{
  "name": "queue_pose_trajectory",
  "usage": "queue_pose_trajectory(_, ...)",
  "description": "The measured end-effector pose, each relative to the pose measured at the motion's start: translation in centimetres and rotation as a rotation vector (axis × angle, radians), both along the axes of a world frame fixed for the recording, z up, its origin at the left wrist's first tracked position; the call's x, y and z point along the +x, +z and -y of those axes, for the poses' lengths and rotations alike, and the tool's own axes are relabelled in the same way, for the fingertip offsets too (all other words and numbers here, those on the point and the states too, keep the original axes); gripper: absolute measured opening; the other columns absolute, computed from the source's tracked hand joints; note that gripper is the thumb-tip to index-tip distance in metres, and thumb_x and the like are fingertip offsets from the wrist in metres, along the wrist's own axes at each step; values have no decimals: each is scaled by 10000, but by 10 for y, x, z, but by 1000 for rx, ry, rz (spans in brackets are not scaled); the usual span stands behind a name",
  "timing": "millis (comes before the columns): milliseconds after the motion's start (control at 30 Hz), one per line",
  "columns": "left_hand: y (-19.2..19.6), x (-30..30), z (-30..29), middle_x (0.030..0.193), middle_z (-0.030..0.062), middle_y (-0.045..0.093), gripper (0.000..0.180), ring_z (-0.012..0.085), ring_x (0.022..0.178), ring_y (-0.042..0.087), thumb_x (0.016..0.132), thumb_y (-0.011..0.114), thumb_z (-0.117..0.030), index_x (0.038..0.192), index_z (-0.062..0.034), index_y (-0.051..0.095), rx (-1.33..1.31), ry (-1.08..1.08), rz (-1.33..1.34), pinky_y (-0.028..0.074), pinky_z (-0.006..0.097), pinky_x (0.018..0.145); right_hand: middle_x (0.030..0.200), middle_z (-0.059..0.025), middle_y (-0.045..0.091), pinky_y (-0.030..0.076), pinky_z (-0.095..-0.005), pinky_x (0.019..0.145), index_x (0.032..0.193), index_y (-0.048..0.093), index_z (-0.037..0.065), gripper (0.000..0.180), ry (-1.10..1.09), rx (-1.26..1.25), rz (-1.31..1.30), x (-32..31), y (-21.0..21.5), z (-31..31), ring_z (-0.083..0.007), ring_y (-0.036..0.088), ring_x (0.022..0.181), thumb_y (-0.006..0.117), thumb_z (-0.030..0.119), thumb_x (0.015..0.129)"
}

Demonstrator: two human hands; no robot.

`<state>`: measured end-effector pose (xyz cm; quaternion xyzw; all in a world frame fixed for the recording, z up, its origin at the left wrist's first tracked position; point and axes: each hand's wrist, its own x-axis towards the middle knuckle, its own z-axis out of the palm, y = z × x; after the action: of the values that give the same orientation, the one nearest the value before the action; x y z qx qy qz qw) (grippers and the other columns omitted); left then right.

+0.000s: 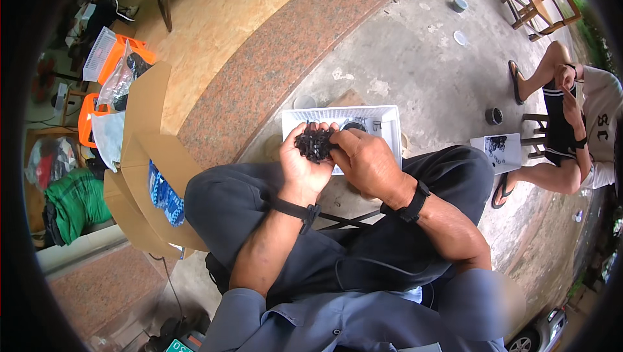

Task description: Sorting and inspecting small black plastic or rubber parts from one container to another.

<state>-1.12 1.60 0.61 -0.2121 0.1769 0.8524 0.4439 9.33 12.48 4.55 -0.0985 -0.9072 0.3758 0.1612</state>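
Observation:
My left hand (pixel 302 173) is cupped palm up around a heap of small black plastic pieces (pixel 315 145); their exact kind is too small to tell. At the heap's right side, my right hand (pixel 373 164) has its thumb and fingers pinched together, touching the pieces. Whatever sits between those fingertips is hidden. Both hands are above a white plastic basket (pixel 393 118) between my knees. Inside the basket, partly covered by my right hand, lie more black pieces (pixel 354 124).
An open cardboard box (pixel 144 109) with blue packets (pixel 165 193) stands to my left. On the right, another person (pixel 594 118) sits by a white tray (pixel 513 157) of black pieces. A wooden chair (pixel 535 9) and a granite step (pixel 272 47) lie farther off.

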Motion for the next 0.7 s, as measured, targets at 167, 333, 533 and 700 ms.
queue_pose_trajectory(167, -4, -1, 0, 888, 143, 652, 240, 318, 996, 606, 940, 513, -212, 836, -22, 616, 41, 11, -5, 475, 444, 995, 793, -156, 625, 520, -412, 622, 926, 616, 24, 153, 2, -11, -39, -2, 1, -3, -365, 640, 698, 694, 55, 798)
queue_pose_trajectory(333, -3, 0, 2, 911, 121, 668, 240, 317, 1014, 624, 938, 523, -227, 852, -31, 631, 15, -2, 57, 516, 439, 938, 761, -176, 626, 513, -422, 622, 899, 614, 22, 105, -38, -160, -100, 2, 13, -6, -373, 639, 713, 671, 38, 812)
queue_pose_trajectory(533, 2, -4, 4, 910, 122, 671, 213, 317, 1008, 632, 933, 538, -198, 866, -20, 636, 93, 8, 92, 550, 450, 894, 773, -181, 640, 517, -402, 629, 894, 637, 14, 104, -167, -219, -49, 11, 19, -24, -365, 644, 704, 682, 30, 801)
queue_pose_trajectory(700, 3, -5, 4, 907, 133, 642, 232, 329, 998, 622, 937, 534, -220, 867, -11, 607, 69, 19, 110, 568, 450, 859, 800, -183, 648, 515, -439, 638, 893, 641, 20, 98, -197, -41, 54, 10, 13, -33, -386, 642, 724, 648, 86, 821)
